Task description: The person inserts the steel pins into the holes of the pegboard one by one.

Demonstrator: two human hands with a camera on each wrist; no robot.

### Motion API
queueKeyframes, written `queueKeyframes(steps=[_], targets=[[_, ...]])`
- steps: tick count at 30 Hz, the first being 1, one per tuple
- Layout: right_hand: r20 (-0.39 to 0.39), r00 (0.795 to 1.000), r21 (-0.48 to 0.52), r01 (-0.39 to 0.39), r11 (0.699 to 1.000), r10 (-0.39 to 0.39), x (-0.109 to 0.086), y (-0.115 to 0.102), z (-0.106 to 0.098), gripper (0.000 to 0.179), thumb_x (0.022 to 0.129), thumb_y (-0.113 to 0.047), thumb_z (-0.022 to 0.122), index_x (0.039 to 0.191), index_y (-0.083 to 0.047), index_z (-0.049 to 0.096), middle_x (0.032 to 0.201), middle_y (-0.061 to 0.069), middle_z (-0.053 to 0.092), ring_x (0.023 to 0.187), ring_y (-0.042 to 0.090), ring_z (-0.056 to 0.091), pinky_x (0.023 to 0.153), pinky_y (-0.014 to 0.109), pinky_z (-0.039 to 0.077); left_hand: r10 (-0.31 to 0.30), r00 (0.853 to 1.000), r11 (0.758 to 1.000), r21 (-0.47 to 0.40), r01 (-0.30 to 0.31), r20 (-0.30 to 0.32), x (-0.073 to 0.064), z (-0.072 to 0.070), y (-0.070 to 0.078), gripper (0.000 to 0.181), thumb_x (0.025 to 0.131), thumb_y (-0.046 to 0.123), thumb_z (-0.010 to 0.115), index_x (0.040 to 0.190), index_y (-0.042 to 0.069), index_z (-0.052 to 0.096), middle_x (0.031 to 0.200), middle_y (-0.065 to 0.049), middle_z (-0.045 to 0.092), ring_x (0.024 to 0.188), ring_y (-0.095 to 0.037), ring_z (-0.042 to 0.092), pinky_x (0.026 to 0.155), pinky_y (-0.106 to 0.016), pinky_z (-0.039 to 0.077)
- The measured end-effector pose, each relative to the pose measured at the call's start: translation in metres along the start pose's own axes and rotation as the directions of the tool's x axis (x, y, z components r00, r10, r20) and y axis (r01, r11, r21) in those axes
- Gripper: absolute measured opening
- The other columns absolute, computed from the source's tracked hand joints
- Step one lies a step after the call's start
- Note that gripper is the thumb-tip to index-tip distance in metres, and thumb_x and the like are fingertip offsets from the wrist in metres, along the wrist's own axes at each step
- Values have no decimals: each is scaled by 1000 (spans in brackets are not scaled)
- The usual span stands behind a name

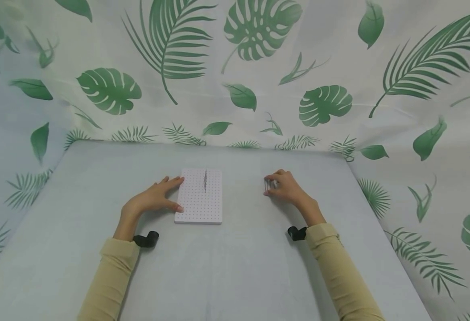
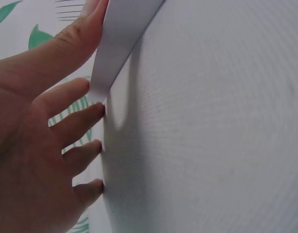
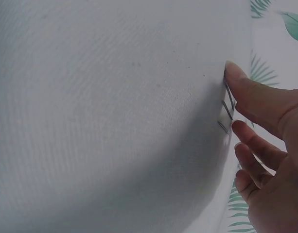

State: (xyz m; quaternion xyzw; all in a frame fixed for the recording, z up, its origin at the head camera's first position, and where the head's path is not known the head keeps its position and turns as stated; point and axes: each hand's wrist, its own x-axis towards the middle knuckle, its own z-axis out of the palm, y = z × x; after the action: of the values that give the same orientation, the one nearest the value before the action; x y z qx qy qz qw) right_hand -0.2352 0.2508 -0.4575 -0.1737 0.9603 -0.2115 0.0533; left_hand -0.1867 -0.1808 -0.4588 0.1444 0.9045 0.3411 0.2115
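Note:
A white pegboard (image 1: 196,209) with rows of small holes lies on the table. Thin metal pins (image 1: 205,180) stand in one column in its upper part. My left hand (image 1: 154,198) is at the board's left side, thumb on the lower left edge, forefinger tip at the upper left, fingers spread and fairly straight. In the left wrist view the thumb (image 2: 76,43) presses along the board's side (image 2: 122,39). Right of the board, my right hand (image 1: 286,186) pinches a metal pin (image 3: 229,96) end to end between thumb and forefinger. More loose pins (image 3: 223,127) lie beside it.
The table (image 1: 235,267) has a pale, smooth cover. A white cloth with green leaves (image 1: 239,98) hangs behind and at both sides. Black wrist devices (image 1: 146,239) sit on both forearms, near the table top.

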Motion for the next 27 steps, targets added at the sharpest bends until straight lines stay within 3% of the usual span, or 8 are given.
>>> queueKeyframes(steps=[7, 11, 21, 27], targets=[[-20, 1000, 9, -1, 1000, 1, 0, 2, -1, 46, 83, -19, 86, 121, 1, 72, 122, 24, 66, 114, 41, 55, 104, 57, 43, 0, 1000, 1000, -3, 0, -3, 2, 0, -1, 102, 83, 40, 85, 163, 11, 29, 171, -16, 18, 158, -46, 2, 124, -71, 4], [-36, 999, 19, -7, 1000, 8, 0, 1, 0, 47, 81, -19, 87, 120, 2, 70, 116, 22, 68, 108, 38, 59, 98, 54, 47, -2, 1000, 1000, -3, 2, 2, 1, 0, -2, 102, 83, 41, 85, 163, 12, 28, 172, -15, 18, 158, -46, 2, 124, -71, 3], [-99, 993, 169, -49, 984, 66, -4, -2, 5, 40, 84, -13, 86, 114, -1, 62, 104, 15, 68, 94, 30, 66, 79, 38, 53, -14, 1000, 1000, 3, 14, -1, 0, 0, -3, 102, 83, 40, 84, 163, 12, 28, 172, -15, 18, 158, -46, 1, 123, -72, 3], [-134, 990, 174, -25, 984, 49, -6, -3, 7, 30, 90, -8, 78, 114, 0, 61, 97, 15, 71, 88, 28, 70, 75, 39, 55, -2, 1000, 1000, 4, 2, -5, 0, 0, -1, 101, 83, 40, 84, 163, 11, 29, 171, -15, 19, 158, -47, 2, 123, -72, 4]])
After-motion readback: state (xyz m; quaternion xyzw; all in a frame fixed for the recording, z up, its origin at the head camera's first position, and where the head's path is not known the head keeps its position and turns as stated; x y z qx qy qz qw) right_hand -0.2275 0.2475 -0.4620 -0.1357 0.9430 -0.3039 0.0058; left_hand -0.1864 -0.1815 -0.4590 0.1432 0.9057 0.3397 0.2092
